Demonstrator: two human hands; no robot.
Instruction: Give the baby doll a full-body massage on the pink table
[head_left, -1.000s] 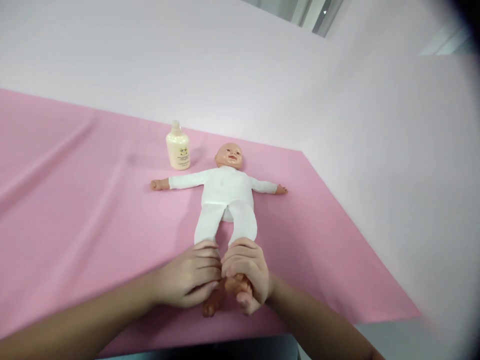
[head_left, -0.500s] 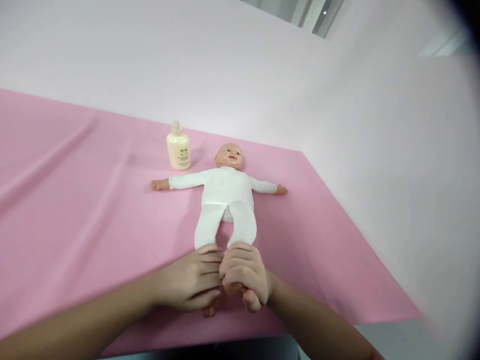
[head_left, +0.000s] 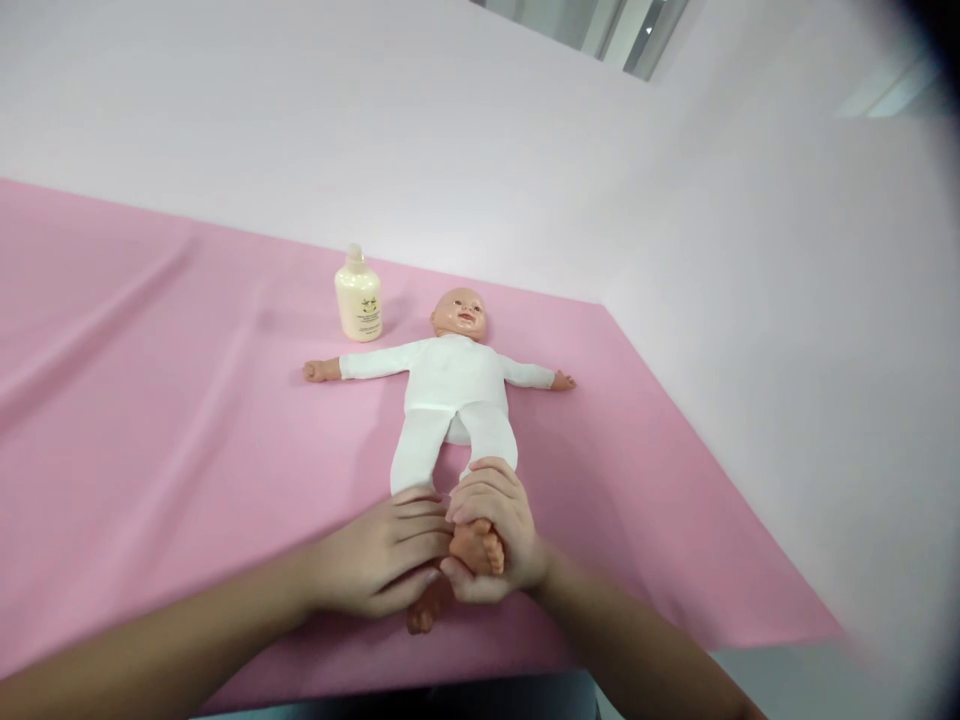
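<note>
A baby doll (head_left: pixel 455 372) in white clothing lies on its back, arms stretched out to both sides and feet pointing toward me. My left hand (head_left: pixel 382 552) is closed over the doll's lower leg on the left, and that leg's bare foot (head_left: pixel 421 612) shows below my thumb. Wrapped around the other leg near the ankle is my right hand (head_left: pixel 501 535), its thumb beneath the heel. The foot it holds (head_left: pixel 480 548) is lifted, with sole and toes in sight. My hands are close together, and they hide the doll's ankles.
A cream-coloured pump bottle (head_left: pixel 360 300) with a printed label stands upright left of the doll's head. Pink cloth (head_left: pixel 187 460) with soft folds covers the table, whose front edge is near me. A white wall (head_left: pixel 300 120) rises behind.
My right hand has moved slightly up and turned. The foot in it has come up, so its sole and toes now show. My left hand has hardly moved.
</note>
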